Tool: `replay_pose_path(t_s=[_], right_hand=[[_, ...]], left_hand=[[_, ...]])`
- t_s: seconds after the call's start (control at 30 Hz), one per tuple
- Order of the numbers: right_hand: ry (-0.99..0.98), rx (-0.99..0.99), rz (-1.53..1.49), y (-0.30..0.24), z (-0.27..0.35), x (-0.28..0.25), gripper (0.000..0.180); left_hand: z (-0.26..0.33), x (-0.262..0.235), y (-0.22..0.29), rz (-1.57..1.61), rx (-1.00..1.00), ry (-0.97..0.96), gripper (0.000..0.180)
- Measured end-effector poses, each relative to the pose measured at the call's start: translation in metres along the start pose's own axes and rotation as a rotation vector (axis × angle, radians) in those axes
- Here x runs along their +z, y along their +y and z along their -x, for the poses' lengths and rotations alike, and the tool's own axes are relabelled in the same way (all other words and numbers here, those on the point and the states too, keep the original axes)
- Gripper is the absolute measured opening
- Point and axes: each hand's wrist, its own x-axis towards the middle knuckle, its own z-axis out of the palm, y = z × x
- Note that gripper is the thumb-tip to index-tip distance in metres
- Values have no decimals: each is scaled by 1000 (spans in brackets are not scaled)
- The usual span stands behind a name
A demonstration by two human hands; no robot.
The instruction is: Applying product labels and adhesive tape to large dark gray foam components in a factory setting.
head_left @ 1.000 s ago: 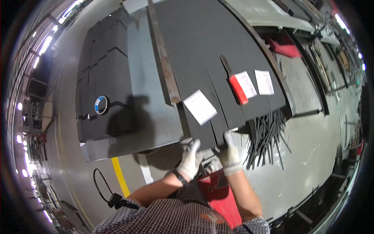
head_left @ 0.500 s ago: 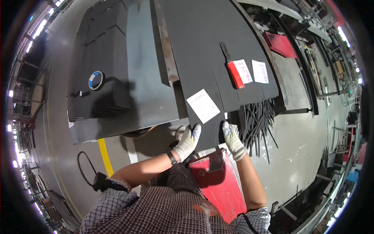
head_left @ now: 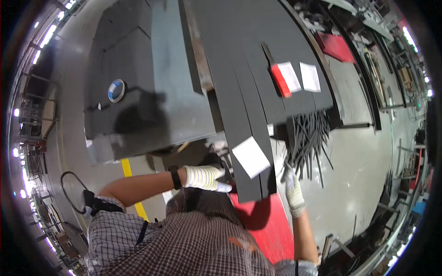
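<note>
Dark grey flat strips (head_left: 246, 189) jut toward me past the edge of the dark sheet stack (head_left: 230, 41), with a white paper sheet (head_left: 251, 157) on top. My left hand (head_left: 205, 178), in a striped white glove, is beside their left edge. Its fingers stretch out flat with nothing seen in them. To the right of the strips is my gloved right hand (head_left: 293, 191). Its fingers point away from me, somewhat apart, near the strips' right edge and below a bundle of thin dark offcuts (head_left: 311, 138). A red-handled knife (head_left: 281, 80) lies on the stack farther away.
Two more papers, one a white sheet (head_left: 310, 77), lie by the knife. At left, a dark stack (head_left: 119, 60) carries a tape roll (head_left: 116, 90). Below the strips stands a red panel (head_left: 271, 225). A metal rail (head_left: 198, 43) runs between the stacks.
The strips with the paper have slid toward me and past the stack's edge. Both hands have come nearer to me, off the strips and out to either side.
</note>
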Motion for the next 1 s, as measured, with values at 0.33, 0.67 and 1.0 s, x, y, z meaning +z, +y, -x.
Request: replay_pose_path(t_s=[0.33,0.67,1.0], right_hand=[[541,530,-756,-9,83,46,86],[816,800,-901,7,82,88,79],[900,908,-935,5,80,88,76]], left_hand=[[39,-431,-38,-295,23,933,43],[2,-681,-157,-673,-327,1213,96],[11,-802,-182,-296,-55,874,94]])
